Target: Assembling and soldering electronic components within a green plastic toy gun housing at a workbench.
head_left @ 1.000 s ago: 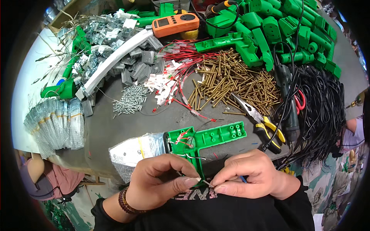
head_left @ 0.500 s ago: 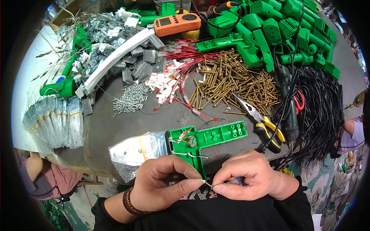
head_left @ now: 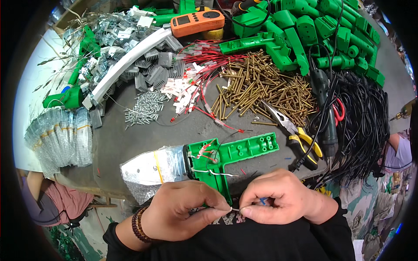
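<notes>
A dark grey counter (head_left: 109, 143) fills most of the view, with an open green plastic housing half (head_left: 248, 147) lying on it near the person. Past the counter's edge, to the left of the housing, is a person in pink clothing (head_left: 65, 200); to its right, another person's pale sleeve (head_left: 402, 152). Beyond the housing to the right rises a pile of green housings (head_left: 307, 32), with a bundle of black cables (head_left: 363, 122) below it; beyond the housing to the left are finned metal heat sinks (head_left: 159, 74), and straight beyond it a heap of brass-coloured screws (head_left: 261, 91). Yellow-and-black pliers (head_left: 300, 141) lie just right of the housing. The left hand (head_left: 187, 209) and right hand (head_left: 276, 198) meet at the housing's near end, each grip closed to a thumb-and-finger pinch on one thin pale wire (head_left: 235, 209); something blue shows among the right fingers. The wire sits just on the person's side of the housing's near limb, its short bare stretch running nearly level from left to right, crosswise to that limb; its ends are hidden in the fingers.
</notes>
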A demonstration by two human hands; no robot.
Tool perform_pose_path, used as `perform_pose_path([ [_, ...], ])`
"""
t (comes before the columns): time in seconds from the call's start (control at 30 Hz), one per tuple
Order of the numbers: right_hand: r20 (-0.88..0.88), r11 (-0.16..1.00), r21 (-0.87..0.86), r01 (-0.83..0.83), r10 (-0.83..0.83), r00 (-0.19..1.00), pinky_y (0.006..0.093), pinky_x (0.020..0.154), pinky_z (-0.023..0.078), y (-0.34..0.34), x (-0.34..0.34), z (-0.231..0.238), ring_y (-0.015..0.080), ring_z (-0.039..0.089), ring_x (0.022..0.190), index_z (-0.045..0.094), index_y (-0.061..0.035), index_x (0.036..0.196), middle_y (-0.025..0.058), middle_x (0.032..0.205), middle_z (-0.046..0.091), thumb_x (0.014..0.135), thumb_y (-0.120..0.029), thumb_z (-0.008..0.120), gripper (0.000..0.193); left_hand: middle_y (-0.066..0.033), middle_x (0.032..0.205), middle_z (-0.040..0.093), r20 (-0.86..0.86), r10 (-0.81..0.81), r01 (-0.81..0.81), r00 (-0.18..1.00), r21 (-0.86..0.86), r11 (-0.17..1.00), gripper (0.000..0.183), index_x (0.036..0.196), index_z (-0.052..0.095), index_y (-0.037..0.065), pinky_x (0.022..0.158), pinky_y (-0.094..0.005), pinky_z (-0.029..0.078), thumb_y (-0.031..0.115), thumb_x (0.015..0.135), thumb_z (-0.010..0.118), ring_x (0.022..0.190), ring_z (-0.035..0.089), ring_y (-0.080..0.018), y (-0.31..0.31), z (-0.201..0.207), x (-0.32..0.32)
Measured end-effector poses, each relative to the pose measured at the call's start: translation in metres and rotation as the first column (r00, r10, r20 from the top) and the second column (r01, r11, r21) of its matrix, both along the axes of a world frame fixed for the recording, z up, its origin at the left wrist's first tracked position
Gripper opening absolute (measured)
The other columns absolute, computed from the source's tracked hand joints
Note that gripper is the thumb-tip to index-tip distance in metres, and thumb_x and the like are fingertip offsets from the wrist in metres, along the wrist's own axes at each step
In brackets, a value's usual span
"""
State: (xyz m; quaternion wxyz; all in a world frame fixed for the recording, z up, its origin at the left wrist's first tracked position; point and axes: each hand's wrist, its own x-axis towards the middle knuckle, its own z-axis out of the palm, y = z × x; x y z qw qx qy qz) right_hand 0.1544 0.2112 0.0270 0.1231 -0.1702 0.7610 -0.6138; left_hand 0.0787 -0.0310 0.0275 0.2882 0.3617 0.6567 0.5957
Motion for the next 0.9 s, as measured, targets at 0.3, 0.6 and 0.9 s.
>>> perform_pose_path([
  [0.3, -0.271, 0.992, 0.1, 0.079, -0.049, 0.961, 0.0374, 0.055, 0.047, -0.003, 0.0, -0.008, 0.0251, 0.062, 0.062, 0.07, -0.0073, 0.099, 0.0078, 0.073, 0.061, 0.092, -0.015, 0.069, 0.011, -0.0078, 0.086, 0.072, -0.038, -0.019, 0.018, 0.999, -0.031, 0.999, 0.015, 0.096, 0.072, 0.003, 0.066, -0.0311, 0.056, 0.003, 0.082, 0.078, 0.076, 0.071, -0.0238, 0.002, 0.0, -0.002],
  [0.6, -0.245, 0.989, 0.071, 0.129, -0.108, 0.963, 0.0368, 0.065, 0.054, -0.008, 0.005, -0.001, 0.0286, 0.069, 0.073, 0.063, -0.001, 0.117, 0.0112, 0.086, 0.07, 0.088, -0.005, 0.071, 0.03, -0.0076, 0.087, 0.072, -0.382, 0.017, -0.009, 0.924, 0.023, 1.0, 0.022, 0.099, 0.07, 0.005, 0.064, -0.0332, 0.057, -0.001, 0.079, 0.077, 0.074, 0.07, -0.0238, 0.006, -0.008, 0.002],
  [0.9, -0.175, 0.991, 0.119, 0.058, -0.037, 0.984, 0.0378, 0.065, 0.054, -0.003, 0.006, -0.007, 0.0311, 0.067, 0.071, 0.053, -0.0002, 0.132, 0.011, 0.082, 0.067, 0.087, -0.01, 0.073, 0.051, -0.007, 0.095, 0.071, -0.474, 0.017, 0.017, 0.88, 0.067, 0.998, 0.034, 0.105, 0.068, 0.006, 0.069, -0.0331, 0.059, -0.005, 0.074, 0.076, 0.081, 0.071, -0.0241, 0.009, -0.015, 0.005],
])
